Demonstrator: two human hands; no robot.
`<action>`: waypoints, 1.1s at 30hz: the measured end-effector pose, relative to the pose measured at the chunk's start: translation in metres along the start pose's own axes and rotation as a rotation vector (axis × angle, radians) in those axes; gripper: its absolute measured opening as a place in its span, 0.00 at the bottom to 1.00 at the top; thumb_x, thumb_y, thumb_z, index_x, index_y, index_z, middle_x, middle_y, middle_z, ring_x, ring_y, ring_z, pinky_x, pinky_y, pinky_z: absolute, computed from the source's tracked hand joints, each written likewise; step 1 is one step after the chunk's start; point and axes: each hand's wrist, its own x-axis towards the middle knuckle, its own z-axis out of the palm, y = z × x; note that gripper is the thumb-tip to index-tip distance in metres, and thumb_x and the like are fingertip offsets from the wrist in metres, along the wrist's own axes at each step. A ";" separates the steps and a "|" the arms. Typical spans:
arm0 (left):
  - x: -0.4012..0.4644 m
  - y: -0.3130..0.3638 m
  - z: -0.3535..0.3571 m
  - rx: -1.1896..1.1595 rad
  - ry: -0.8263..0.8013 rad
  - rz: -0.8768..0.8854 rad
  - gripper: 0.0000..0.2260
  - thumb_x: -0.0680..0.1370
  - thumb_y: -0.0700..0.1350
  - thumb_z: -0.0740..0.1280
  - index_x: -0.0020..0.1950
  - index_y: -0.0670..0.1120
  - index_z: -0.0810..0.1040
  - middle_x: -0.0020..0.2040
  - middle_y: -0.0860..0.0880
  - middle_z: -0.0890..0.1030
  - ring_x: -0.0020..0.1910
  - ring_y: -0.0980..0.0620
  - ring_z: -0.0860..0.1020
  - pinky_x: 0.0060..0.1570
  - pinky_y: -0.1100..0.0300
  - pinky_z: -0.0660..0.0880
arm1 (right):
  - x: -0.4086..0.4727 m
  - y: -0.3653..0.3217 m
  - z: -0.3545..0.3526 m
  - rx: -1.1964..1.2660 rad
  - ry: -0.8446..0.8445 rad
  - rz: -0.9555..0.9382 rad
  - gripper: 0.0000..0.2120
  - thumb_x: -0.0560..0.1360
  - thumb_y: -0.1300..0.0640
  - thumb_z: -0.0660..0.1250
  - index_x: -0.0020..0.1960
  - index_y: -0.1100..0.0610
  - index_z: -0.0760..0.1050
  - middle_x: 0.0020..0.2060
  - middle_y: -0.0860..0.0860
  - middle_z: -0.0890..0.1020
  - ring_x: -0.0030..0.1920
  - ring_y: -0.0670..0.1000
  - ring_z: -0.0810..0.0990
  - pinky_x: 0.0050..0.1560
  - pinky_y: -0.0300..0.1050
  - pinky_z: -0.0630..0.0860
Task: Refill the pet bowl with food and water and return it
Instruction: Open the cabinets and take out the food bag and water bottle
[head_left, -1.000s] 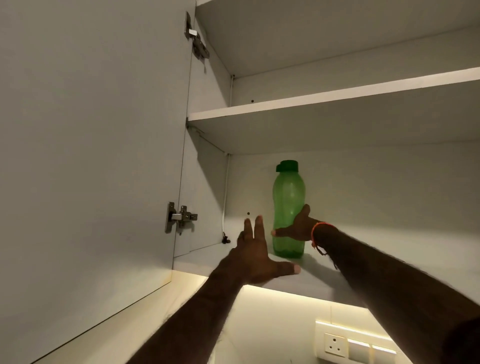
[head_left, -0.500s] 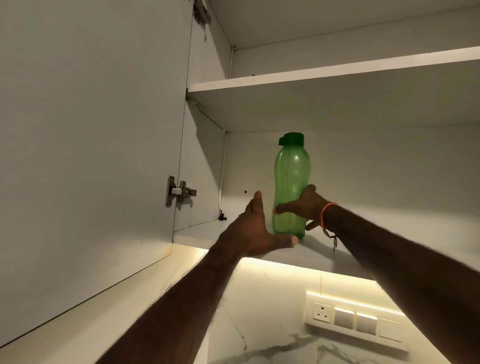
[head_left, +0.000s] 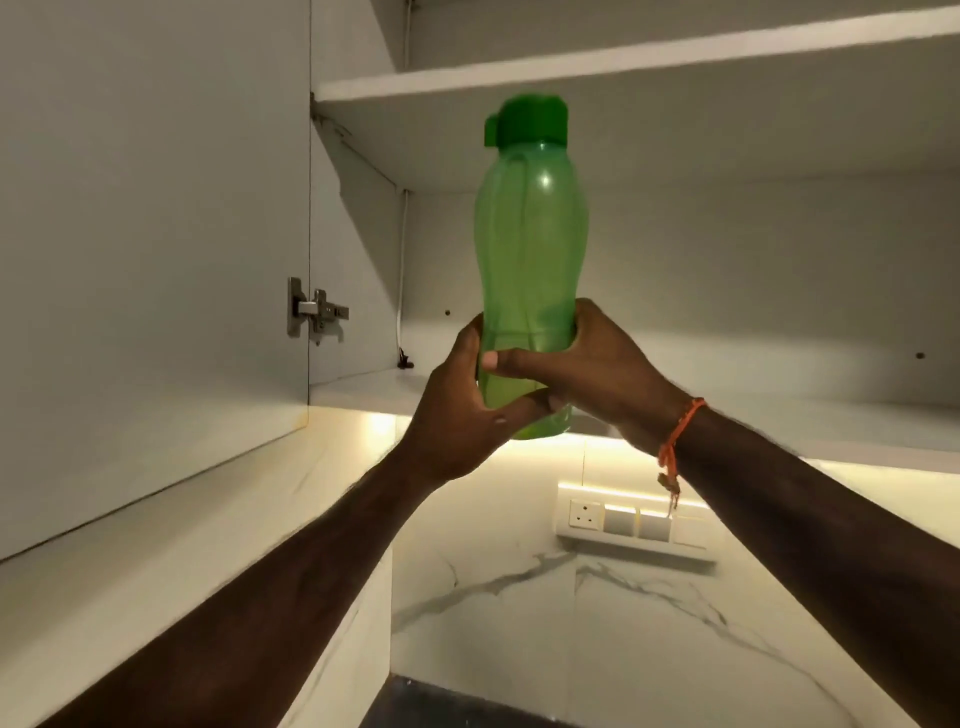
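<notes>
since half a second ago the green bottle (head_left: 530, 260) has left the lower shelf (head_left: 363, 387) of the open wall cabinet and now sits in the air in front of it, larger in view, and the left hand (head_left: 462, 410), which was flat against the shelf edge, has joined the grip. one bottle, upright, translucent green with a darker green flip cap (head_left: 527, 122) closed on top; no brand, label or writing can be read on it, and whether it holds any liquid cannot be told through the tinted plastic. two hands hold its lower part: the left hand wraps the base from the left with fingers curled under and around it, the right hand (head_left: 592, 369) clamps it from the right, thumb across the front. one orange thread band (head_left: 680, 431) circles the right wrist. two shelves show inside the cabinet, the upper shelf (head_left: 623, 67) above the cap. one metal hinge (head_left: 314, 312) sits on the open door (head_left: 145, 234). below, a lit marble wall carries one switch plate (head_left: 636, 525) with one socket and three rocker switches. the pet bowl is out of view.
</notes>
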 end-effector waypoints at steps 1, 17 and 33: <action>-0.011 0.003 -0.001 0.000 0.007 -0.001 0.40 0.67 0.56 0.80 0.75 0.53 0.68 0.62 0.59 0.82 0.60 0.59 0.82 0.59 0.52 0.82 | -0.012 -0.002 0.001 -0.008 -0.002 -0.009 0.46 0.55 0.32 0.83 0.67 0.48 0.73 0.56 0.46 0.85 0.54 0.48 0.86 0.52 0.50 0.85; -0.270 -0.105 0.033 0.049 -0.222 -0.461 0.41 0.64 0.55 0.85 0.71 0.50 0.70 0.60 0.52 0.83 0.58 0.57 0.83 0.55 0.51 0.83 | -0.244 0.143 0.112 -0.057 -0.195 0.321 0.39 0.61 0.39 0.81 0.66 0.49 0.73 0.54 0.44 0.83 0.52 0.44 0.83 0.48 0.43 0.83; -0.445 -0.194 0.037 0.112 -0.384 -0.844 0.32 0.68 0.43 0.83 0.68 0.51 0.74 0.59 0.56 0.83 0.60 0.56 0.83 0.58 0.59 0.82 | -0.390 0.244 0.230 0.018 -0.345 0.651 0.40 0.61 0.45 0.83 0.69 0.47 0.71 0.59 0.44 0.82 0.57 0.45 0.81 0.57 0.47 0.81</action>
